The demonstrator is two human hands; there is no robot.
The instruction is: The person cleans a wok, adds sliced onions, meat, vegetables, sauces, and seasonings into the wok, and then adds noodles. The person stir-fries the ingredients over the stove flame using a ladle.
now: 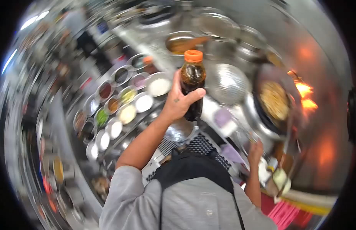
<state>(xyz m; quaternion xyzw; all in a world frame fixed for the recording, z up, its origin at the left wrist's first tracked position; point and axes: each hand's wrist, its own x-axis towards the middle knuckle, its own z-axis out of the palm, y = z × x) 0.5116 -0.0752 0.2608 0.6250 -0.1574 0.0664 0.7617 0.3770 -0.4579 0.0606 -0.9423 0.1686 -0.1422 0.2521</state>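
Note:
My left hand is wrapped round a plastic bottle of dark sauce with an orange cap. The bottle is upright and capped, raised in front of my chest. Lower right, my right hand is closed close to the near rim of a wok. Blur hides what its fingers grip. Pale yellow food that looks like noodles or fries lies in the wok, which appears tilted beside flames.
Left of me, rows of metal bowls hold seasonings, among them a white powder bowl and chopped greens. A perforated metal strainer sits left of the wok. Several pots stand at the back. A person is at upper left.

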